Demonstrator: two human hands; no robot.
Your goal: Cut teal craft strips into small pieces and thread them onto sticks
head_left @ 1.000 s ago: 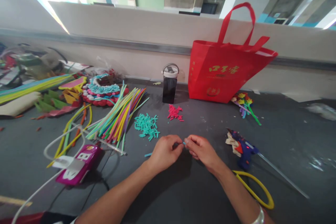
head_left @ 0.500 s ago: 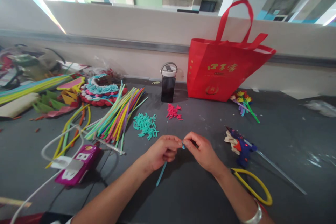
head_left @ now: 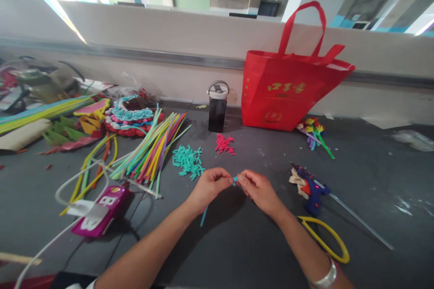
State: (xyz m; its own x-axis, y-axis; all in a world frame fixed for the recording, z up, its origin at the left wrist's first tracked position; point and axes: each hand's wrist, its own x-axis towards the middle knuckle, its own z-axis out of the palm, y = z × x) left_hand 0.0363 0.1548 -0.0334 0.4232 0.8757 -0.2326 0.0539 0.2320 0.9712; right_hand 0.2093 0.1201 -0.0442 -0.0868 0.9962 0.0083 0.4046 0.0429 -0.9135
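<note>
A: Hand pose? Clock centred on the fingertips, 12 pointing away from the wearer.
B: Left hand (head_left: 210, 189) and right hand (head_left: 259, 189) nearly tip to tip. Left forearm (head_left: 149, 244) comes in from 8, right forearm (head_left: 298, 239) from between 4 and 5, silver bangle (head_left: 328, 278) on it.
A: Grip?
B: Both closed in a thumb-and-index pinch on a blue strip (head_left: 234, 179), one hand each side. Right's other fingers curl under; left's mostly hidden.
A: Where's the rest of the strip?
B: Short bit shows in the gap at centre. A slim blue tail (head_left: 204, 216) pokes out below the left hand, toward 7. Palm covers the middle, can't tell if it's one length.
A: Materials around?
B: Teal pile (head_left: 188, 161) at 10: short stubby matte bits, loosely heaped. Smaller pinkish-red pile (head_left: 224, 144) between 11 and 12, same sort of shape. Beyond the teal, also 10: fanned bundle (head_left: 152, 149) of long thin multicoloured stems. Surface too fine to resolve.
A: Other side?
B: 3: glue gun (head_left: 315, 196), blue body, straight translucent rod out the back. 4: yellow loop (head_left: 341, 241), smooth bent tube shape. 1: red bag (head_left: 288, 90), creased sides, gold print, handle arched up. Table (head_left: 251, 253) is dark, flat, specked.
</note>
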